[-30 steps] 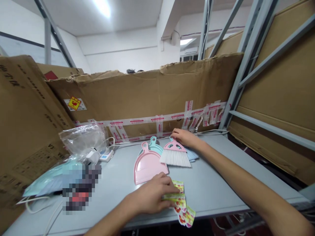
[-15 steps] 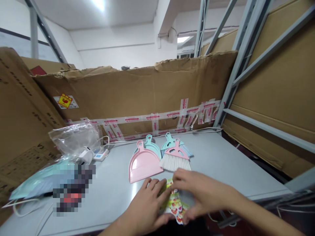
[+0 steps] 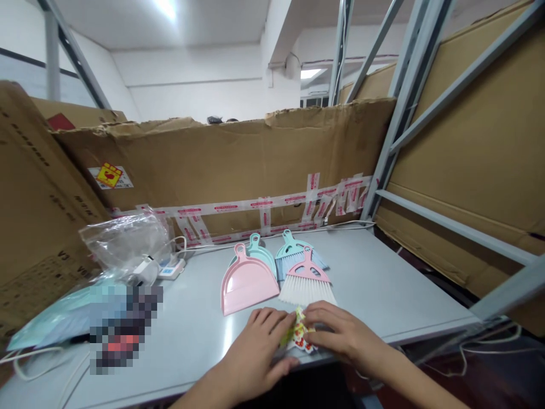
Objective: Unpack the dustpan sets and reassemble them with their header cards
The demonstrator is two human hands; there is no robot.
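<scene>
Near the table's front edge, my left hand (image 3: 255,352) and my right hand (image 3: 340,332) are on either side of a small colourful printed piece (image 3: 303,336), yellow-green with red spots. Fingers of both hands touch it and cover parts of it. Just beyond them lies a pink brush (image 3: 307,272) with white bristles, overlapping a teal brush (image 3: 293,247) with blue bristles. To their left a pink dustpan (image 3: 249,284) rests on a teal dustpan (image 3: 266,258).
A clear plastic bag (image 3: 128,238), a white power strip (image 3: 172,269), a teal packet (image 3: 63,318) and cables lie at the left. A taped cardboard box (image 3: 213,165) stands behind the grey table (image 3: 383,284); metal shelf bars (image 3: 455,221) are at the right.
My right hand has come down flatter beside the printed piece, whose lower end now sits higher and nearer the fingers. The pink brush shows slightly more apart from the teal one. The view has shifted slightly.
</scene>
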